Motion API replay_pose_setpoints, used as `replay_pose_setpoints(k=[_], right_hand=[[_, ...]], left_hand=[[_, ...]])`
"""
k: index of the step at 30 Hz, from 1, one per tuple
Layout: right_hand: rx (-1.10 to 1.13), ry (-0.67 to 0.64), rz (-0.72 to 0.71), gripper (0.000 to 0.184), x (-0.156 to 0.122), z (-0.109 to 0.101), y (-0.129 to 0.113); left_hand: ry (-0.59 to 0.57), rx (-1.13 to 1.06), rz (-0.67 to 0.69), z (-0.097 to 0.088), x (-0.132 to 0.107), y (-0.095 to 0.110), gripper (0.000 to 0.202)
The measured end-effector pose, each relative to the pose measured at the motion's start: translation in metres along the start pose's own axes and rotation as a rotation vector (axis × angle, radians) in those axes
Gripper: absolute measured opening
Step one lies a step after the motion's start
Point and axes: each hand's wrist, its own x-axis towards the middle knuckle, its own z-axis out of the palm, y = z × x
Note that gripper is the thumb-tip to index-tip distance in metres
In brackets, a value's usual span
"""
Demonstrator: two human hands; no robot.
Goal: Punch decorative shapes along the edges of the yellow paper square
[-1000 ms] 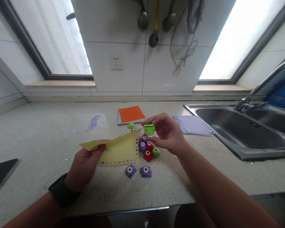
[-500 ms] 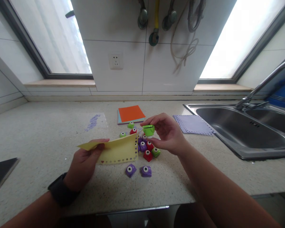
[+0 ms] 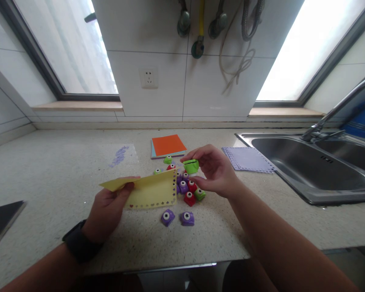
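Note:
My left hand (image 3: 111, 207) pinches a yellow sheet of paper (image 3: 152, 190) by its left side, thumb on top. Small punched shapes run along the sheet's right and lower edges, and its left corner bends up. Between the thumb and fingers of my right hand (image 3: 214, 172) is a green craft punch (image 3: 190, 166), held just beyond the paper's upper right corner and apart from it. Under and behind the paper lie several purple, red and green punches, partly hidden. Two purple punches, one on the left (image 3: 168, 217) and one on the right (image 3: 187, 218), lie nearer me.
A stack of coloured paper (image 3: 168, 145), orange on top, lies at the back. Punched lilac sheets (image 3: 247, 159) rest beside the steel sink (image 3: 310, 194) on the right. Purple paper bits (image 3: 120, 156) lie on the left, and a dark flat object (image 3: 3, 221) at the far left.
Almost nothing differs. The green punch has tilted slightly in my right hand; the yellow sheet stays in my left.

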Motion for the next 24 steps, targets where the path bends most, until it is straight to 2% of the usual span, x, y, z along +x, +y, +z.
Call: replay_pose_setpoints(k=[19,24], right_hand=[[-0.023,0.034,0.026,0.043,0.0021,0.0028,-0.0039],[-0.040,0.044,0.050,0.041,0.0025,0.0055,-0.0033]], left_hand=[[-0.001,0.015,0.010,0.0020,-0.0001,0.0037,0.052],[0.002,0.035,0.018,0.0005,0.0003,0.0027,0.047]])
